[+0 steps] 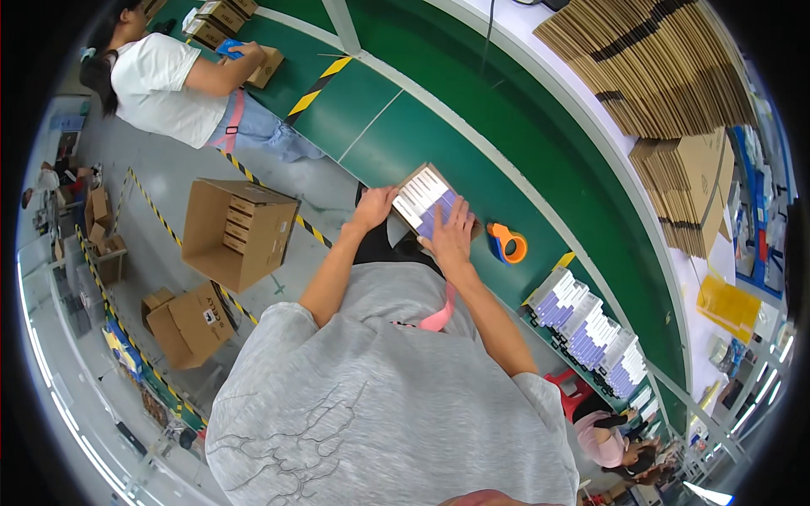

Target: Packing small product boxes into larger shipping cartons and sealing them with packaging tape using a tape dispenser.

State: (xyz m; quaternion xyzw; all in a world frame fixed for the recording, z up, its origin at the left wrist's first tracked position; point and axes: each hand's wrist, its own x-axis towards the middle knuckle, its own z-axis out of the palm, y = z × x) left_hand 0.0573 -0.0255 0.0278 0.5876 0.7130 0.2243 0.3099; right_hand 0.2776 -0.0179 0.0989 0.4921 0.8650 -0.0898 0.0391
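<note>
A small brown cardboard carton [429, 169], packed with a row of slim white-and-purple boxes [424, 199], is at the near edge of the green bench in front of my body. My left hand [372, 209] grips the carton's left side, its fingers closed at the edge. Across the purple part of the boxes lies my right hand [452, 234], with fingers stretched out and apart, pressing on them. Just right of that hand, an orange-and-blue tape dispenser [509, 244] rests on the bench. The carton's underside is hidden.
Stacked white-and-purple boxes [582, 325] stand along the bench to the right. Flattened cardboard [650, 67] is piled on the far-right shelf. An open large carton [263, 244] with small brown boxes sits at left. A co-worker [173, 84] handles a box at the upper left.
</note>
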